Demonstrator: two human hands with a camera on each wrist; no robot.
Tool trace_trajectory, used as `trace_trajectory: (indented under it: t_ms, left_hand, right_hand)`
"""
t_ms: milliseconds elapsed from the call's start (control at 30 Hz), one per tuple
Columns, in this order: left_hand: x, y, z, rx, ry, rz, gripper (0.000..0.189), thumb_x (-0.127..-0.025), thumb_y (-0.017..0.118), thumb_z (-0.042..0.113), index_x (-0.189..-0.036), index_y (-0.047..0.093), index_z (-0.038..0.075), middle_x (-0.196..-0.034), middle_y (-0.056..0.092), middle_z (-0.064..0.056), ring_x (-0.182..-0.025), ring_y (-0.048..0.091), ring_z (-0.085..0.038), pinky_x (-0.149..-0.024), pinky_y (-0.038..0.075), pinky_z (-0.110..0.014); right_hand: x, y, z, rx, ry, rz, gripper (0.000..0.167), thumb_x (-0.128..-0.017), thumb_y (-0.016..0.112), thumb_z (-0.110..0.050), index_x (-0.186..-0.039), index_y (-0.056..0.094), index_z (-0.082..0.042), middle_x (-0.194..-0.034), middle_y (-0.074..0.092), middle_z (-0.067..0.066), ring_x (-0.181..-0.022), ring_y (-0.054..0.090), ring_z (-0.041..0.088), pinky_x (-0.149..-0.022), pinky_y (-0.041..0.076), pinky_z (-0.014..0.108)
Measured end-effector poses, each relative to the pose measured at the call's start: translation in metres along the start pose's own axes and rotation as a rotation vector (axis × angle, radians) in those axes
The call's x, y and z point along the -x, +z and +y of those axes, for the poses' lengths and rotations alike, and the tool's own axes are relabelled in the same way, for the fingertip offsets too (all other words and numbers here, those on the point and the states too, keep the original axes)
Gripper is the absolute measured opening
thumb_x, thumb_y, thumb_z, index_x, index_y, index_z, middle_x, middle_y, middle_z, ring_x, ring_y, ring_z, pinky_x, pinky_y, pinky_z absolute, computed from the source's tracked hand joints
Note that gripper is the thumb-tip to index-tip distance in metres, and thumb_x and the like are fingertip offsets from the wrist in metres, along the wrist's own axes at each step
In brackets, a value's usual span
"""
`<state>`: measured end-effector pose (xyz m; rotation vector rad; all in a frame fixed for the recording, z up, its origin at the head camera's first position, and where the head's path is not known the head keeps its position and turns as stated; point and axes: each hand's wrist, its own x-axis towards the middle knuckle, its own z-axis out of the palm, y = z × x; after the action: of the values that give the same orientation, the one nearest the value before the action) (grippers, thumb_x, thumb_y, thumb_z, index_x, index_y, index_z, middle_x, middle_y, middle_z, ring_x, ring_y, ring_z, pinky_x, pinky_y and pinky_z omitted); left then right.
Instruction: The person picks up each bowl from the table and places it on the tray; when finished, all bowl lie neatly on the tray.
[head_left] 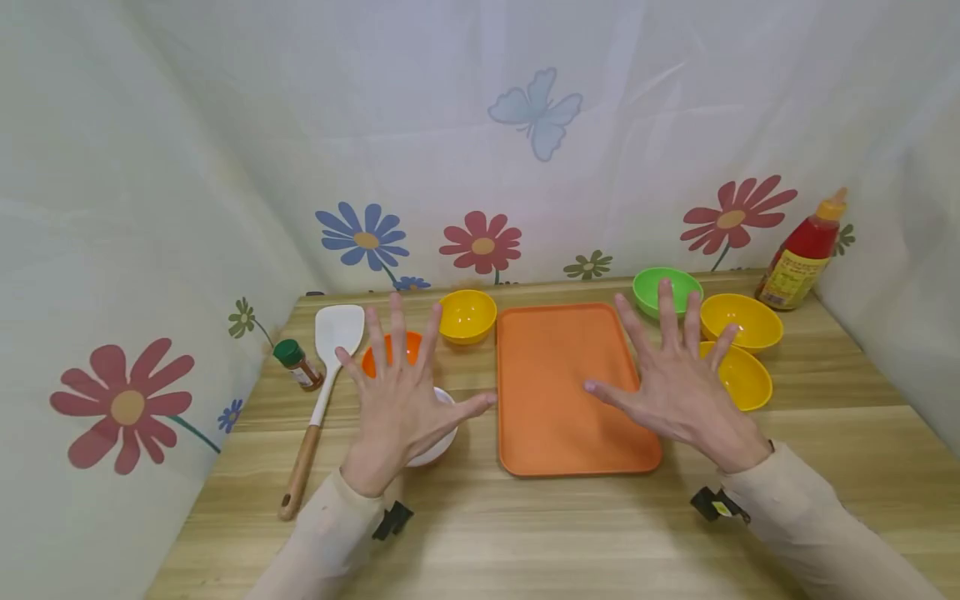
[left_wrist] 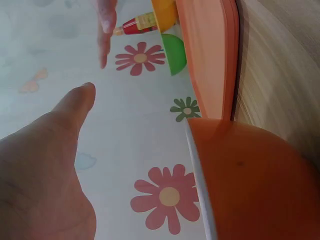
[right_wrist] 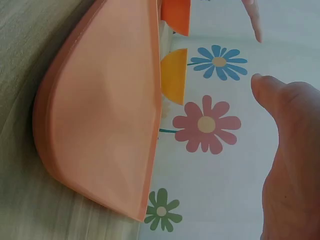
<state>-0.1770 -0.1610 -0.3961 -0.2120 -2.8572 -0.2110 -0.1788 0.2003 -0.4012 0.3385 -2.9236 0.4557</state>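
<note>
Both hands hold nothing, fingers spread wide above the table. My left hand hovers over a bowl with a white inside and partly hides it. An orange bowl shows behind its fingers. In the left wrist view, the thumb points past a close orange bowl wall with a white rim. My right hand overlaps the right side of the orange tray, its thumb above the tray. Beyond its fingertips is a green bowl, and beside them a yellow bowl, partly hidden.
Leftmost lie a white spatula with wooden handle and a green-capped spice jar. A yellow bowl stands behind the orange one; another yellow bowl is at right. A red sauce bottle stands in the back right corner, against a flowered curtain.
</note>
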Motion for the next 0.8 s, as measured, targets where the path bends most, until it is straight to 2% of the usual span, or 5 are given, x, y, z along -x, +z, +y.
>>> trace_trajectory:
  t_ms: [167, 400, 500, 600, 800]
  left_hand:
    - [0.002, -0.006, -0.004, 0.075, 0.051, 0.063, 0.132, -0.078, 0.059, 0.1, -0.18, -0.002, 0.041, -0.182, -0.034, -0.006, -0.17, -0.021, -0.042, -0.129, -0.005, -0.082]
    - [0.011, -0.019, -0.017, 0.289, 0.098, 0.201, 0.125, -0.079, 0.081, 0.079, -0.178, 0.025, 0.027, -0.188, 0.002, -0.009, -0.168, 0.019, -0.048, -0.134, 0.018, -0.073]
    - [0.019, -0.02, -0.026, 0.377, 0.091, 0.208, 0.122, -0.079, 0.088, 0.069, -0.177, 0.027, 0.03, -0.188, 0.01, -0.005, -0.164, 0.031, -0.047, -0.126, 0.035, -0.076]
    - [0.028, -0.018, -0.036, 0.451, 0.069, 0.202, 0.12, -0.079, 0.092, 0.061, -0.177, 0.028, 0.032, -0.186, 0.015, 0.0, -0.164, 0.033, -0.04, -0.12, 0.042, -0.077]
    - [0.049, -0.011, -0.054, 0.524, -0.025, 0.184, 0.12, -0.079, 0.096, 0.054, -0.176, 0.03, 0.03, -0.183, 0.025, -0.001, -0.164, 0.033, -0.038, -0.123, 0.035, -0.079]
  right_hand:
    - [-0.001, -0.001, 0.004, -0.081, -0.032, 0.0, 0.122, -0.096, 0.063, -0.082, -0.18, -0.008, -0.031, -0.179, -0.036, 0.013, -0.166, -0.022, 0.056, -0.116, -0.014, 0.093]
    - [0.002, 0.004, 0.019, -0.421, -0.081, 0.037, 0.126, -0.097, 0.083, -0.053, -0.179, -0.01, -0.03, -0.187, -0.007, 0.012, -0.169, 0.009, 0.05, -0.126, 0.023, 0.084]
    - [0.008, 0.012, 0.026, -0.543, -0.081, 0.059, 0.125, -0.097, 0.087, -0.041, -0.179, -0.007, -0.033, -0.187, 0.006, 0.011, -0.168, 0.019, 0.045, -0.13, 0.028, 0.074]
    - [0.016, 0.019, 0.032, -0.643, -0.081, 0.052, 0.125, -0.095, 0.091, -0.031, -0.179, -0.002, -0.036, -0.186, 0.013, 0.011, -0.167, 0.025, 0.044, -0.13, 0.031, 0.067]
    - [0.031, 0.033, 0.041, -0.736, -0.056, -0.017, 0.123, -0.092, 0.093, -0.03, -0.178, 0.006, -0.039, -0.186, 0.018, 0.01, -0.165, 0.031, 0.048, -0.129, 0.033, 0.066]
